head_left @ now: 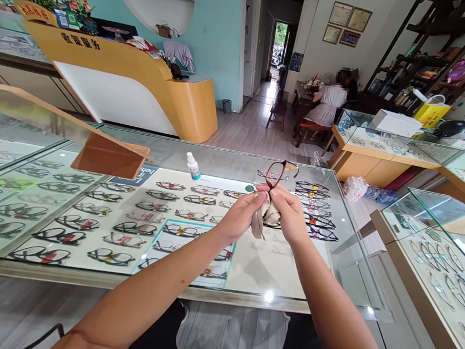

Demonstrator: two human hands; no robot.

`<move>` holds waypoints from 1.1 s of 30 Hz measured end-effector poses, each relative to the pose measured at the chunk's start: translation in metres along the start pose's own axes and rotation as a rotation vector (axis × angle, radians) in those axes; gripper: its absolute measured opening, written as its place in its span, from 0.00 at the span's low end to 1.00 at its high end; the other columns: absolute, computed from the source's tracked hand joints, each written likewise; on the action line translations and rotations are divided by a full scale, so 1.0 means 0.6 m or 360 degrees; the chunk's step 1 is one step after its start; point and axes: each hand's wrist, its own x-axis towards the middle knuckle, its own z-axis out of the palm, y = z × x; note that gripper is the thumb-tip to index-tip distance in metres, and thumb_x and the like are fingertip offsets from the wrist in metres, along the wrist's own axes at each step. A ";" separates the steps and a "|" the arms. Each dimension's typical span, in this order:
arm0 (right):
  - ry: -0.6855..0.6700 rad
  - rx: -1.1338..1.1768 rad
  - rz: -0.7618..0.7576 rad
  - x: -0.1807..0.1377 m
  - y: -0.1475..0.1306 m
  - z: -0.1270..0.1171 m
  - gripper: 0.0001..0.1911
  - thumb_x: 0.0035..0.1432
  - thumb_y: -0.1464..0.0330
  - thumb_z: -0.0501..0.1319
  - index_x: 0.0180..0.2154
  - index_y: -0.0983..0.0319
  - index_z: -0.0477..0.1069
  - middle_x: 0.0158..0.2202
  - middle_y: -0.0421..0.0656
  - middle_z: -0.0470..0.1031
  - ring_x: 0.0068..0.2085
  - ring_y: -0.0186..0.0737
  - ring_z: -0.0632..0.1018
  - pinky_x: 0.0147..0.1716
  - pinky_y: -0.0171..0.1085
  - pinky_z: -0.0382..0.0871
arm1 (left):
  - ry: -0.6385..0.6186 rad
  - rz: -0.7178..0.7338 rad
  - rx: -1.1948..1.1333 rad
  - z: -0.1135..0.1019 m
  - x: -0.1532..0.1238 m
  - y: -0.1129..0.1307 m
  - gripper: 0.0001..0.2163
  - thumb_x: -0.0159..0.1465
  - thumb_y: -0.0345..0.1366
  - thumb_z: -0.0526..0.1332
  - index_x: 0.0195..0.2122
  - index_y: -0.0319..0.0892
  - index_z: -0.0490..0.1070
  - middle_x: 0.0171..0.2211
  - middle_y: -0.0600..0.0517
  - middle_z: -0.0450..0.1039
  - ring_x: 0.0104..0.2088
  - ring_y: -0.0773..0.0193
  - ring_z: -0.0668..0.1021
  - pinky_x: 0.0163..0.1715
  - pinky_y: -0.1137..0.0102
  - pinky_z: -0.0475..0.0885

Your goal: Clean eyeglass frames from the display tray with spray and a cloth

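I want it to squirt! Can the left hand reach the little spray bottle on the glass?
Probably yes: the spray bottle stands on the glass counter near the left hand, nothing between, though that hand grips the cloth.

Dark red glasses, beige cloth, white spray bottle, orange counter.

One red glasses frame, one cloth, one spray bottle.

Open countertop; spray bottle left.
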 end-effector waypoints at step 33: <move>0.0161 0.0536 0.0499 0.005 0.015 -0.005 0.22 0.60 0.49 0.72 0.46 0.58 0.88 0.40 0.45 0.87 0.38 0.47 0.83 0.42 0.43 0.77 | -0.0363 -0.0157 0.0236 -0.032 0.002 0.025 0.25 0.63 0.54 0.74 0.53 0.41 0.79 0.35 0.50 0.79 0.33 0.63 0.79 0.34 0.70 0.72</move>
